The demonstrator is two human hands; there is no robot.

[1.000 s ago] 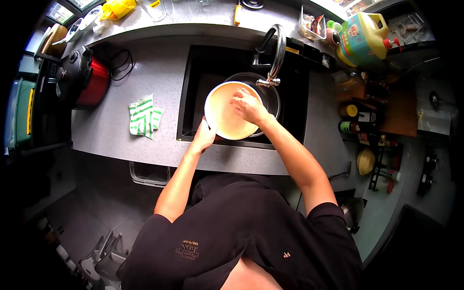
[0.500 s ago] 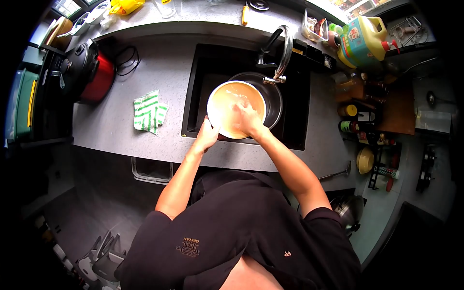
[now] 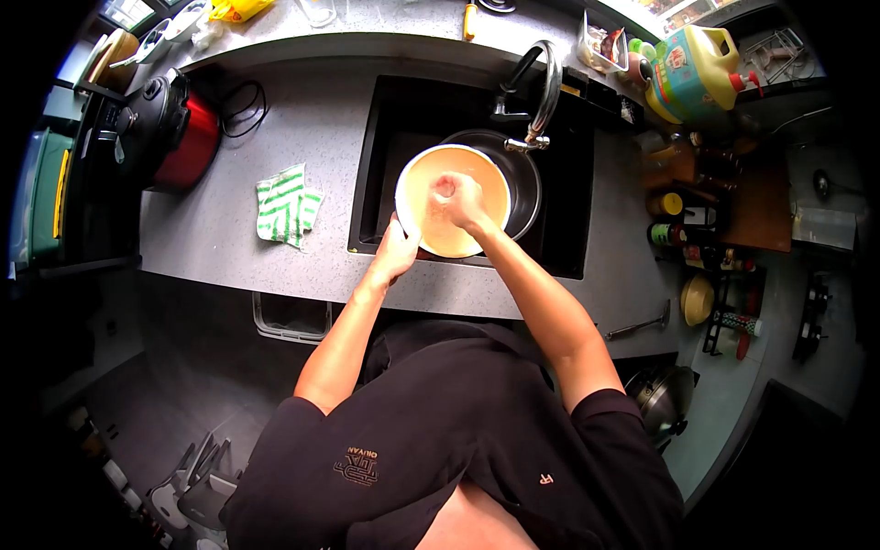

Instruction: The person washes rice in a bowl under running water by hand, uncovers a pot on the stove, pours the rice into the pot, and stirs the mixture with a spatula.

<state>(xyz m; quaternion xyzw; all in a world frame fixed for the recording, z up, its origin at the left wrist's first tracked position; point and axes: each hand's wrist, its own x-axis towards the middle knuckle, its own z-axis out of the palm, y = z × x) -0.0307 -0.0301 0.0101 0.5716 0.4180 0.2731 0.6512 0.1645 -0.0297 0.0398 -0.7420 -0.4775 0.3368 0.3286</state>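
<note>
A round bowl (image 3: pixel 431 165) with an orange-yellow inside and a pale rim is held tilted over the black sink (image 3: pixel 362 206). My left hand (image 3: pixel 396 252) grips its lower left rim. Inside the bowl is my right hand (image 3: pixel 463 202), its fingers curled against a small reddish patch that I cannot make out. Behind the bowl, a dark round pan (image 3: pixel 524 188) sits in the sink, partly covered by the bowl. The chrome faucet (image 3: pixel 553 87) arches above the pan.
On the counter to the left lie a green-and-white striped cloth (image 3: pixel 284 206) and a red-and-black cooker (image 3: pixel 183 137) with a black cord (image 3: pixel 257 110). At the right back stand a clear container (image 3: pixel 602 46) and a large yellow jug (image 3: pixel 692 73). Bottles (image 3: pixel 665 234) line the right side.
My right hand has shifted up and left inside the bowl, its fingers now curled and showing a reddish patch. My left hand keeps its hold on the rim.
</note>
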